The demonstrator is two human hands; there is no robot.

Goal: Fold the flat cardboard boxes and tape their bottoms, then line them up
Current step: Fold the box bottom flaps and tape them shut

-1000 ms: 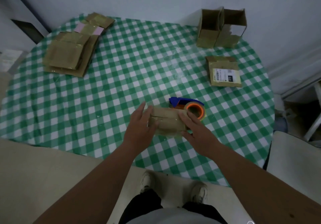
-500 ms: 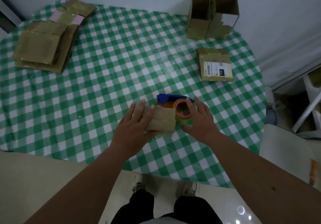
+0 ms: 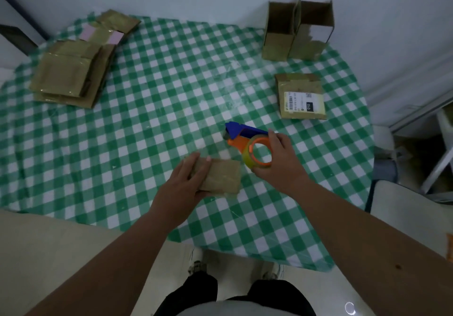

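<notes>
Gripping the tape dispenser (image 3: 252, 147) by its orange roll, the right hand (image 3: 282, 166) has its fingers curled round the roll's rim, the blue cutter end pointing away and to the left across the tabletop (image 3: 152, 109). The left hand (image 3: 182, 188) pinches the small folded box (image 3: 219, 177) from its near left side, fingers lying over the top face and thumb under it. That box sits near the front middle of the checked cloth, just left of the dispenser, its long axis running roughly left to right and its broad top face turned up toward the camera. The likely trouble from here is the flaps springing apart or the box sliding as tape is dragged over it, since one hand alone steadies it; a skewed strip could also miss the seam. Flat boxes (image 3: 66, 75) lie stacked far left, two standing boxes (image 3: 297, 31) far right, and a labelled box (image 3: 302, 97) before them.
</notes>
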